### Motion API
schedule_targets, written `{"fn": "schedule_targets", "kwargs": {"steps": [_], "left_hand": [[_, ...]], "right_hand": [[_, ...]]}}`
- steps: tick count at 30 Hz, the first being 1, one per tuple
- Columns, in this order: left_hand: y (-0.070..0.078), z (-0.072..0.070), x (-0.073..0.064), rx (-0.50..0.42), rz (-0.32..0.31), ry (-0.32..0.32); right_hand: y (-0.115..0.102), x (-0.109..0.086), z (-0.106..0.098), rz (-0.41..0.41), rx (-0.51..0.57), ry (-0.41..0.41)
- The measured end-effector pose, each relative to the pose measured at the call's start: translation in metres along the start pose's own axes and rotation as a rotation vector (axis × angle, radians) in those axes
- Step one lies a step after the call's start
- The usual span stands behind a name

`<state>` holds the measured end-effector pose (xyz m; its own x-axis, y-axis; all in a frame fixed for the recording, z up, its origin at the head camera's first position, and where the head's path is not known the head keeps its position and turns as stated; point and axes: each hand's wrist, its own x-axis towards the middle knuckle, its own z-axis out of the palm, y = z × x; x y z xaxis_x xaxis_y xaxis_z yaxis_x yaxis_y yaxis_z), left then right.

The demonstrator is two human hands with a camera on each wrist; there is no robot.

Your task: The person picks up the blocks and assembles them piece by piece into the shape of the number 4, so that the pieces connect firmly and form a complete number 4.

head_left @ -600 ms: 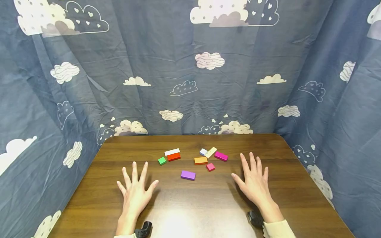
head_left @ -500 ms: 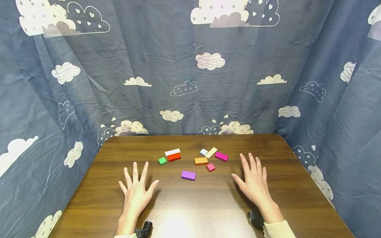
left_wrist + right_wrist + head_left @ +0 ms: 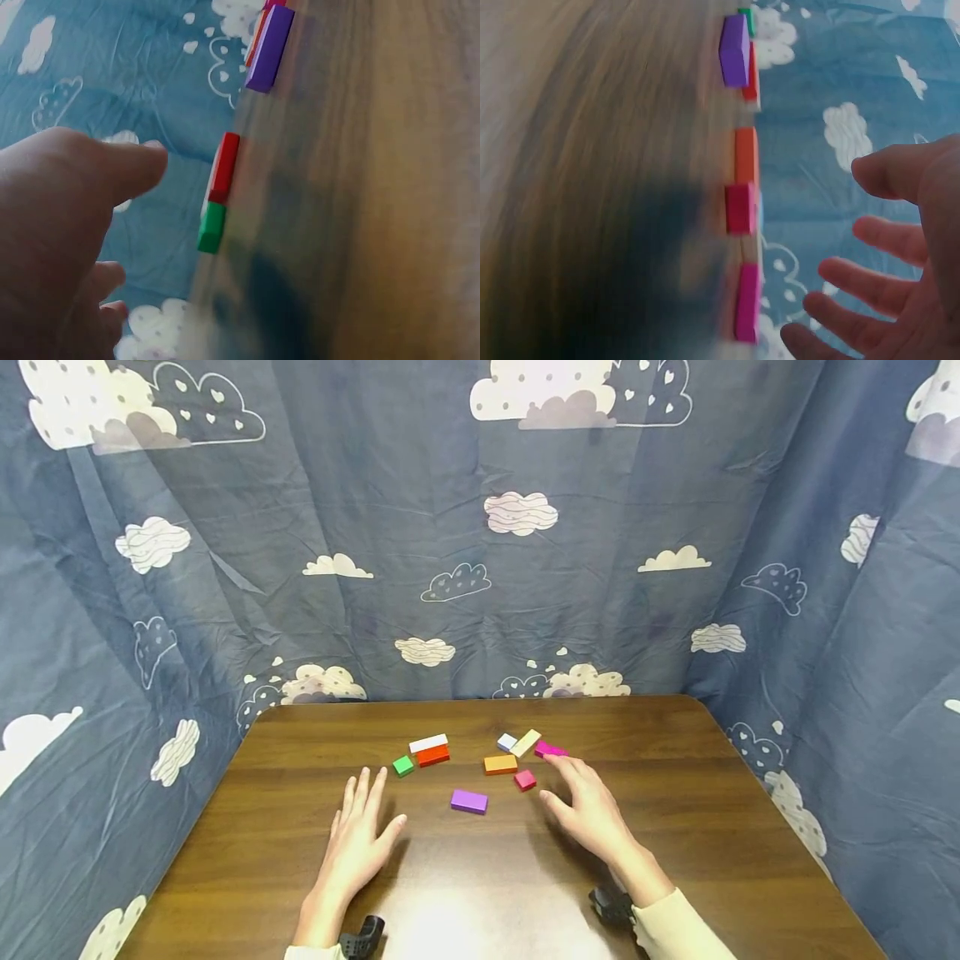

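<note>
In the head view my left hand (image 3: pixel 354 850) hovers over the table's left side, fingers extended and holding nothing. Nearest to it is a small green block (image 3: pixel 402 766), beside a red block (image 3: pixel 432 756) and a white block (image 3: pixel 428 743). My right hand (image 3: pixel 592 810) is above the right side, relaxed and holding nothing, its fingertips partly hiding a magenta block (image 3: pixel 550 749). A small pinkish-red block (image 3: pixel 525 780) lies just left of that hand. Around it are an orange block (image 3: pixel 500 765), a cream block (image 3: pixel 527 742) and a pale blue block (image 3: pixel 507 742). A purple block (image 3: pixel 468 802) lies between the hands.
The brown wooden table (image 3: pixel 300 735) has rounded far corners. A blue curtain (image 3: pixel 420 527) with cloud prints hangs behind it and at both sides. Each wrist wears a black device, such as the left strap (image 3: pixel 363 937).
My right hand has moved left and inward towards the blocks. My left hand has turned slightly, and its fingers are closer together. The blocks stay where they were.
</note>
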<state>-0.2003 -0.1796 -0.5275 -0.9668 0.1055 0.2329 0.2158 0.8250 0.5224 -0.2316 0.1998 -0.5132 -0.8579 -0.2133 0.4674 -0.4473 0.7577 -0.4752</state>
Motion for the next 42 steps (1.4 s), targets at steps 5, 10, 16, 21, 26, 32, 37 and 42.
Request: {"fn": "schedule_targets", "kwargs": {"steps": [5,10,16,21,26,32,37,42], "left_hand": [[0.006,-0.003,0.016,0.008,0.066,-0.017],[0.005,-0.001,0.032,0.015,0.093,-0.099],[-0.003,0.001,0.047,0.033,0.082,-0.170],[-0.007,0.003,0.054,0.057,0.064,-0.234],[-0.007,0.007,0.057,0.079,0.061,-0.259],[-0.005,0.008,0.060,0.099,0.059,-0.260],[-0.006,0.008,0.057,0.129,0.055,-0.272],[-0.005,0.006,0.058,0.132,0.042,-0.278]], "right_hand": [[-0.012,0.017,0.017,-0.047,0.021,-0.039],[-0.025,0.028,0.033,-0.050,0.076,-0.110],[-0.042,0.039,0.052,-0.046,0.167,-0.183],[-0.051,0.041,0.067,-0.021,0.196,-0.254],[-0.055,0.040,0.076,0.049,0.226,-0.286],[-0.054,0.040,0.080,0.089,0.210,-0.267],[-0.052,0.035,0.085,0.086,0.186,-0.240],[-0.052,0.034,0.090,0.081,0.151,-0.213]]}}
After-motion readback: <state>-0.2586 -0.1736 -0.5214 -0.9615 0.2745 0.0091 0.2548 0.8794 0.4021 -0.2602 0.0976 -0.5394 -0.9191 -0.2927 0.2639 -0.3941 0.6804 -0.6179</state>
